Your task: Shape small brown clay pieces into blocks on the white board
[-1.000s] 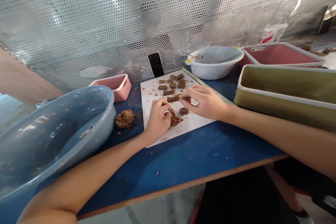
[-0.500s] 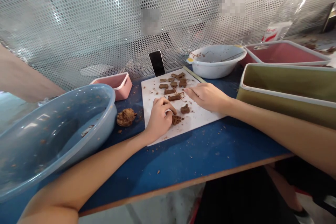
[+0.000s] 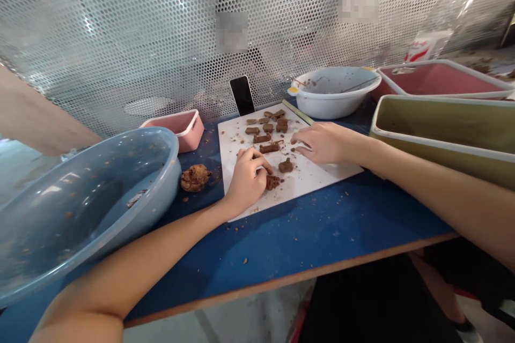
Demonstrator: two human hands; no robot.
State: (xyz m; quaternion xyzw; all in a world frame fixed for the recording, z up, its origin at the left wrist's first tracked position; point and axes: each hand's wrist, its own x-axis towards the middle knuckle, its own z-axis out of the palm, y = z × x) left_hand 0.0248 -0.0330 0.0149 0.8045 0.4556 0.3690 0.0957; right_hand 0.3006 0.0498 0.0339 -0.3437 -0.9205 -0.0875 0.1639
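My left hand [image 3: 247,179] rests on a white board [image 3: 317,177] with its fingers curled. Its thumb and index finger are closed at the edge of a crumbly brown clay lump [image 3: 273,182], partly hidden by the hand. My right hand [image 3: 328,142] hovers over the board's right side, fingers bent and apart, near a small clay crumb [image 3: 293,150]; nothing shows in its grasp. Between the hands sits a small shaped clay piece [image 3: 286,165]. Farther back, several bone-like clay pieces [image 3: 269,148] lie in loose rows among crumbs.
A large blue basin [image 3: 161,171] and a rough clay ball [image 3: 195,178] are at left, with a pink box [image 3: 193,134] behind. A phone [image 3: 242,96] leans against the mesh. At right stand a white basin [image 3: 333,104], a green bin [image 3: 442,139] and a pink bin [image 3: 450,86].
My right hand has drawn back slightly to the right, away from the clay pieces, and its fingers have spread. My left hand stays by the crumbly lump.
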